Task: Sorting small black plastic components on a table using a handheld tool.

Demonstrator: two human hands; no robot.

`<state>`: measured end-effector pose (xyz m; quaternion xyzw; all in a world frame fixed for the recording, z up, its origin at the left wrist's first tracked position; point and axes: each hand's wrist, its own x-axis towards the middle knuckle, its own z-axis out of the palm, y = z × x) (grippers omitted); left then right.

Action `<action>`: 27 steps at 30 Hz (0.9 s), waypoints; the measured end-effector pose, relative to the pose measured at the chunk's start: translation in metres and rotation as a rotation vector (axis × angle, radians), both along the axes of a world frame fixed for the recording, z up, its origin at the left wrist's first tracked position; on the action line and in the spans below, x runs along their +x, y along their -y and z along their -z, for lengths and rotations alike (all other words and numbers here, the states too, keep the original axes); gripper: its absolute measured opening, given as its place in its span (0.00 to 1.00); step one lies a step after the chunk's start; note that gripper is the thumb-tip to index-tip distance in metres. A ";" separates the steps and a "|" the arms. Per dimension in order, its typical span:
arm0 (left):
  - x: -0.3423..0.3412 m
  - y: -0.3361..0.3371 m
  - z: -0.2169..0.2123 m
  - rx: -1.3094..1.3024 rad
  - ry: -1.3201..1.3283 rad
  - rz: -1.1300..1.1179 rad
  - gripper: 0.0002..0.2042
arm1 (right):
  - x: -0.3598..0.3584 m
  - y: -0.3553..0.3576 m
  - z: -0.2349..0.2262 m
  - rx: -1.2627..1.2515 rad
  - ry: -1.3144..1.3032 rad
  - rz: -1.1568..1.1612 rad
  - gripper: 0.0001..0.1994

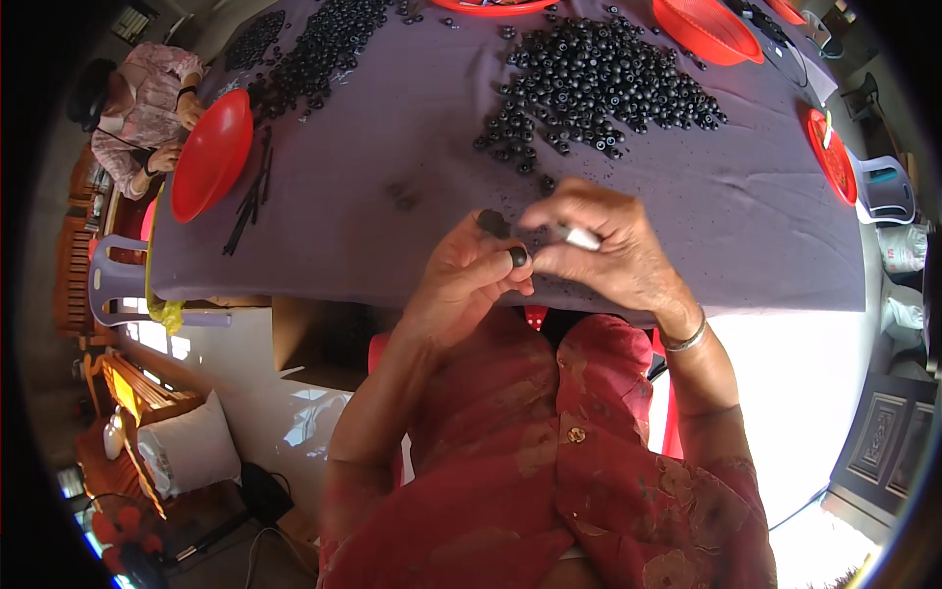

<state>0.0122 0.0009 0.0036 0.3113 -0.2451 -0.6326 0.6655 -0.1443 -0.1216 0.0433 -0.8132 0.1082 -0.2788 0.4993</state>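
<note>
My left hand (459, 275) is raised over the near edge of the cloth-covered table, thumb and fingers closed on a small round black piece (517, 257). Dark material (494, 224) covers or rests on its index fingertip; I cannot tell which. Just to the right, my right hand (613, 250) has curled fingers and is blurred by motion. A small white object (582, 238) shows between its thumb and fingers, its kind unclear. Beyond both hands spreads a large heap of round black pieces (599, 83), some with pale centres.
Another heap of black pieces (319, 49) lies far left. A red basin (213, 157) stands beside thin black strips (252, 196), near another person (147, 108). Red baskets (708, 29) and a red tray (832, 157) sit along the right. Plastic chairs (120, 280) flank the table.
</note>
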 end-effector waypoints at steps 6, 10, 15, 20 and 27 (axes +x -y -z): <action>0.007 -0.002 0.013 -0.005 -0.160 0.169 0.14 | 0.010 -0.017 0.012 0.376 0.042 -0.129 0.06; 0.028 -0.005 -0.005 0.130 0.387 -0.099 0.13 | 0.001 0.017 0.014 -0.241 -0.083 0.461 0.06; 0.092 -0.016 -0.009 0.249 0.953 -0.539 0.03 | -0.005 0.046 0.022 -0.246 -0.303 0.520 0.08; 0.136 -0.017 0.038 0.264 1.487 -0.746 0.06 | 0.019 0.040 0.032 -0.495 -0.322 0.431 0.11; 0.119 -0.010 0.047 0.258 1.630 -0.885 0.11 | 0.034 0.033 0.038 -0.601 -0.439 0.459 0.11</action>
